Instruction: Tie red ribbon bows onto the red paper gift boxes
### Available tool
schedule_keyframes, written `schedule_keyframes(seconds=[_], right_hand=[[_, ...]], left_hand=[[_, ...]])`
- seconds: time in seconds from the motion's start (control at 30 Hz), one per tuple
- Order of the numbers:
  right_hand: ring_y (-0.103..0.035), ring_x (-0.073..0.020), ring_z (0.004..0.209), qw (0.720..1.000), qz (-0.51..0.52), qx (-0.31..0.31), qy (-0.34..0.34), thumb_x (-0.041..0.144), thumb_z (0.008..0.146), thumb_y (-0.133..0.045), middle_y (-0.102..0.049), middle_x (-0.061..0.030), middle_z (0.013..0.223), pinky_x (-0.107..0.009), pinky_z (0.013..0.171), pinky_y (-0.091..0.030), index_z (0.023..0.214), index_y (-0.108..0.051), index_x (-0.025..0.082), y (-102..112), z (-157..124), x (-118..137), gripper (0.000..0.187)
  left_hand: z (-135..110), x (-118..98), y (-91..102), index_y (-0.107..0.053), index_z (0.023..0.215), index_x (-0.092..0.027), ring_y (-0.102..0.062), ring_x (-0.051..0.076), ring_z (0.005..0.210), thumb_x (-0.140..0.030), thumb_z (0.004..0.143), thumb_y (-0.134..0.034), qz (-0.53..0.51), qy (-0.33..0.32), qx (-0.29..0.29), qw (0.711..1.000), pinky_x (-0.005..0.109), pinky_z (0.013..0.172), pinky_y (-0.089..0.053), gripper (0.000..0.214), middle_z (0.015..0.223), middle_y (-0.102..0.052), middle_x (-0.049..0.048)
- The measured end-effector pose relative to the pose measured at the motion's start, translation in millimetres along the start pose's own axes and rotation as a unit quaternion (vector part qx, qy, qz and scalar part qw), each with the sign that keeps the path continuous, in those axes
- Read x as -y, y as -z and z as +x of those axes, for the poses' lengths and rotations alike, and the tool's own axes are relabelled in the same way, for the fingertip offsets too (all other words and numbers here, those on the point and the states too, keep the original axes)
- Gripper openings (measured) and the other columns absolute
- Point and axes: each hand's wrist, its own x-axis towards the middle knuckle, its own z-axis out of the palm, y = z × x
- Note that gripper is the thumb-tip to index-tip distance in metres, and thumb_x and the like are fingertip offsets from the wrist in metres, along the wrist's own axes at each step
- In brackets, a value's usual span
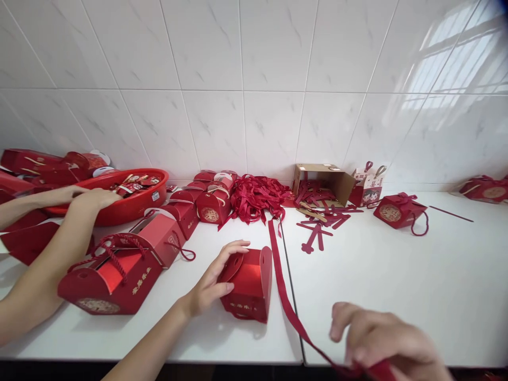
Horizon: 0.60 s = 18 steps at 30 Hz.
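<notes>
My left hand (214, 283) rests on the left side of a small open red gift box (250, 286) on the white table, fingers curled over its flap. My right hand (381, 338) is at the table's front edge, fingers closed on one end of a long red ribbon (280, 275). The ribbon runs from that hand up past the box's right side toward the ribbon pile (256, 196). The fingertips of my right hand are partly hidden.
A co-worker's two hands (89, 198) reach to a red basin (130, 203) at the left. Finished red boxes with rope handles (119, 275) lie around them. At the back stand a cardboard box (323, 182), loose red strips (317, 222) and more gift boxes (397, 211).
</notes>
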Motion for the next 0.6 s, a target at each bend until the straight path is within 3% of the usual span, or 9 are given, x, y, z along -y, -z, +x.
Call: schedule_keyframes(seconds=[0.13, 0.2, 0.23, 0.37, 0.47, 0.6], right_hand=[[-0.058, -0.0180, 0.069, 0.975, 0.075, -0.208, 0.007, 0.024, 0.091, -0.051, -0.057, -0.0008, 0.063, -0.036, 0.071, -0.049, 0.111, -0.062, 0.032, 18, 21, 32, 0.024], [-0.055, -0.0158, 0.064, 0.961, 0.097, -0.250, -0.059, 0.025, 0.091, -0.053, -0.051, 0.0022, 0.061, -0.032, 0.066, -0.047, 0.117, -0.056, 0.031, 20, 36, 33, 0.027], [-0.053, -0.0145, 0.060, 0.961, 0.104, -0.229, -0.113, 0.027, 0.090, -0.055, -0.049, 0.0033, 0.061, -0.030, 0.063, -0.045, 0.119, -0.053, 0.029, 18, 45, 30, 0.028], [-0.045, -0.0104, 0.055, 0.943, 0.115, -0.035, -0.310, 0.040, 0.087, -0.061, -0.047, 0.0064, 0.064, -0.026, 0.057, -0.039, 0.122, -0.042, 0.025, 0, 74, 5, 0.043], [-0.037, -0.0091, 0.054, 0.931, 0.109, 0.021, -0.348, 0.048, 0.083, -0.062, -0.043, 0.0083, 0.061, -0.024, 0.054, -0.032, 0.119, -0.040, 0.022, -19, 82, -12, 0.049], [-0.032, -0.0090, 0.056, 0.932, 0.117, 0.022, -0.342, 0.050, 0.082, -0.061, -0.043, 0.0082, 0.061, -0.024, 0.054, -0.026, 0.117, -0.041, 0.020, -33, 82, -21, 0.050]], left_hand=[[0, -3, -0.8, -0.061, 0.108, -0.023, -0.031, 0.035, 0.134, -0.025, 0.080, -0.049, 0.004, -0.014, -0.018, 1.000, 0.049, 0.107, -0.030, 0.031, 0.145, -0.038, 0.0079], [2, -10, -3.8, -0.064, 0.102, -0.023, -0.032, 0.032, 0.135, -0.018, 0.086, -0.043, 0.056, -0.018, -0.039, 0.998, 0.049, 0.108, -0.029, 0.027, 0.144, -0.041, 0.0070], [2, -14, -6.0, -0.065, 0.099, -0.023, -0.033, 0.030, 0.135, -0.016, 0.088, -0.041, 0.088, -0.019, -0.052, 0.995, 0.049, 0.109, -0.029, 0.027, 0.142, -0.042, 0.0070], [8, -34, -16.9, -0.064, 0.087, -0.022, -0.041, 0.027, 0.129, -0.014, 0.090, -0.043, 0.172, -0.046, -0.132, 0.975, 0.048, 0.108, -0.033, 0.022, 0.134, -0.048, 0.0082], [12, -44, -23.3, -0.063, 0.085, -0.022, -0.043, 0.027, 0.124, -0.014, 0.086, -0.048, 0.237, -0.072, -0.161, 0.955, 0.048, 0.104, -0.038, 0.018, 0.129, -0.052, 0.0081], [15, -50, -26.7, -0.066, 0.091, -0.024, -0.037, 0.029, 0.125, -0.010, 0.079, -0.052, 0.348, -0.094, -0.121, 0.925, 0.051, 0.104, -0.035, 0.023, 0.128, -0.051, 0.0064]])
